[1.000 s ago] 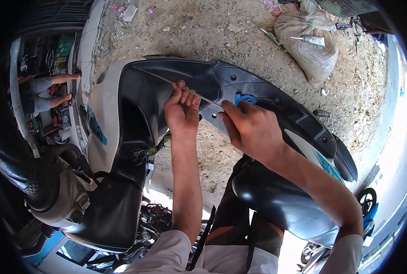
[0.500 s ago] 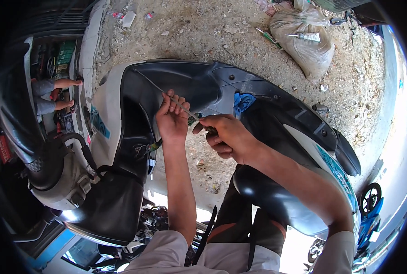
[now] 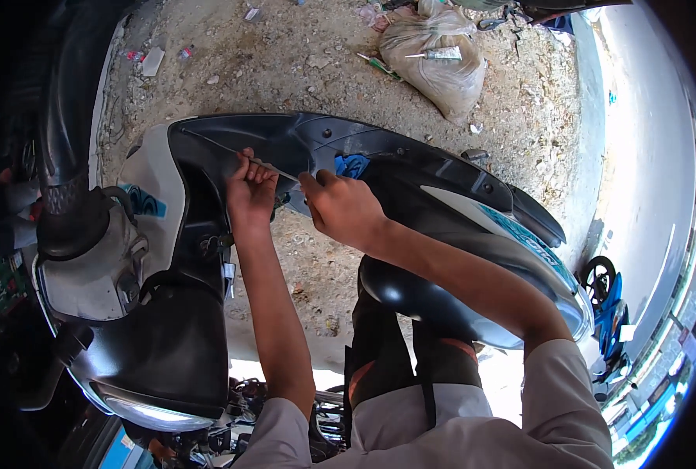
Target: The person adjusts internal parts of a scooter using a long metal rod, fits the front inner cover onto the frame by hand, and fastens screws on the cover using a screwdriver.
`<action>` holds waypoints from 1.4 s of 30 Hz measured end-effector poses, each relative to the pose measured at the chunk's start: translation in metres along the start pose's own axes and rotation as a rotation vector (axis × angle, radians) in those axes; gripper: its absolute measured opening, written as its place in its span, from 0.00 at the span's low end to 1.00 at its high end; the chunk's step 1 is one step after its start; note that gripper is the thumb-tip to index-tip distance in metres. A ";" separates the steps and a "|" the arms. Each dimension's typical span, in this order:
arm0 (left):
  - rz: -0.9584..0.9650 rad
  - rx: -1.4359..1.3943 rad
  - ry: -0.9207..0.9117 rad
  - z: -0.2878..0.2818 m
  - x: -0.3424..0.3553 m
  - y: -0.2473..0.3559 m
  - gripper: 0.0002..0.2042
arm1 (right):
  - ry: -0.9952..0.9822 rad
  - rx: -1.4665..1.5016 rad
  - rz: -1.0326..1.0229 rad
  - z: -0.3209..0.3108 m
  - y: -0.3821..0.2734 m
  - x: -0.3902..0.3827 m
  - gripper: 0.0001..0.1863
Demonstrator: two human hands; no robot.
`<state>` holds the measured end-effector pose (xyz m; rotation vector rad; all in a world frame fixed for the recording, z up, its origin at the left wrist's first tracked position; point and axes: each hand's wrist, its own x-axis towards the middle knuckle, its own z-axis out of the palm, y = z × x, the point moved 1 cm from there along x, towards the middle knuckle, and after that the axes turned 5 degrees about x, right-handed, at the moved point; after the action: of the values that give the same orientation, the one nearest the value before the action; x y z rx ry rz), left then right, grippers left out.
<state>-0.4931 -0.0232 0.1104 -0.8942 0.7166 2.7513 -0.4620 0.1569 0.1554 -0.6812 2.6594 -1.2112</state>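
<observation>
A long, thin screwdriver [image 3: 213, 142] slants across the dark plastic panel [image 3: 242, 129] of a scooter, its far end touching the panel near its left edge. My left hand [image 3: 252, 191] is closed lightly round the middle of the shaft, palm turned up. At the near end, my right hand [image 3: 344, 209] is wrapped over the handle, which its fingers hide. A blue cloth [image 3: 352, 165] is tucked by the scooter's seat, just beyond my right hand. Below my left wrist, the key area [image 3: 216, 243] shows on the scooter's inner panel.
The scooter's black seat [image 3: 418, 273] lies under my right forearm, its headlight section [image 3: 160, 352] at lower left. A tied sack [image 3: 434, 74] with a tube [image 3: 443, 54] on it sits on gravelly ground beyond. A blue motorcycle [image 3: 615, 313] stands at right beside a road.
The view has swung, so the scooter and sack sit farther left. My right hand has rolled over, its back now facing up. Both hands still hold the screwdriver.
</observation>
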 end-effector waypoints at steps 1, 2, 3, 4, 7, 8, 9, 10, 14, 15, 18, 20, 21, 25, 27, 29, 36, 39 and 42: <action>-0.004 0.014 0.021 -0.002 0.001 -0.002 0.06 | -0.038 0.032 0.029 0.002 0.002 -0.002 0.15; -0.027 0.007 0.010 -0.002 0.002 -0.003 0.06 | -0.033 0.014 0.047 0.000 0.005 -0.005 0.15; -0.003 0.024 0.023 -0.010 -0.003 0.000 0.06 | -0.031 0.135 0.113 0.000 0.003 -0.011 0.15; 0.026 0.039 0.024 -0.011 -0.004 0.002 0.06 | -0.019 0.249 0.169 -0.004 0.004 -0.015 0.15; -0.015 -0.027 0.000 -0.010 0.000 0.002 0.07 | 0.173 -0.223 0.415 -0.014 0.059 -0.075 0.18; -0.034 -0.031 -0.021 -0.007 0.002 -0.001 0.07 | 0.145 -0.469 0.567 -0.014 0.079 -0.115 0.22; -0.032 -0.033 -0.043 -0.010 0.005 -0.001 0.07 | -0.044 -0.379 0.726 -0.021 0.081 -0.125 0.24; -0.028 -0.036 -0.064 -0.012 0.007 0.000 0.06 | -0.233 -0.281 0.878 -0.024 0.081 -0.132 0.26; -0.071 -0.053 -0.071 -0.017 0.009 -0.001 0.07 | -0.238 -0.163 0.953 -0.024 0.073 -0.135 0.29; -0.053 -0.045 -0.063 -0.017 0.008 -0.001 0.07 | -0.239 -0.220 0.924 -0.023 0.072 -0.136 0.28; -0.040 -0.035 -0.055 -0.018 0.005 -0.001 0.07 | -0.241 -0.293 0.903 -0.019 0.070 -0.141 0.26; -0.023 -0.058 -0.048 -0.018 0.005 -0.003 0.07 | -0.245 -0.308 0.904 -0.019 0.073 -0.140 0.27; -0.030 -0.055 -0.051 -0.017 0.006 -0.003 0.07 | -0.232 -0.311 0.896 -0.017 0.073 -0.141 0.27; -0.031 -0.101 -0.108 -0.016 0.010 0.000 0.07 | -0.276 -0.308 0.900 -0.017 0.073 -0.137 0.27; -0.032 -0.144 -0.161 -0.017 0.012 0.000 0.07 | -0.251 -0.324 0.895 -0.017 0.074 -0.139 0.27; -0.087 -0.173 -0.226 -0.018 0.015 -0.003 0.08 | -0.221 -0.355 0.884 -0.021 0.079 -0.138 0.27; -0.043 -0.251 -0.303 -0.013 0.020 -0.005 0.08 | -0.265 -0.222 0.771 -0.020 0.082 -0.143 0.29; -0.021 -0.287 -0.289 -0.021 0.016 -0.009 0.07 | 0.177 0.790 0.410 -0.033 0.088 -0.176 0.27; -0.013 -0.329 -0.295 -0.026 0.017 -0.019 0.07 | 0.249 0.632 0.731 -0.100 0.112 -0.208 0.25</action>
<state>-0.4878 -0.0191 0.0739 -0.5165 0.2105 2.9478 -0.3471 0.3844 0.1265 0.5139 2.1131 -1.7767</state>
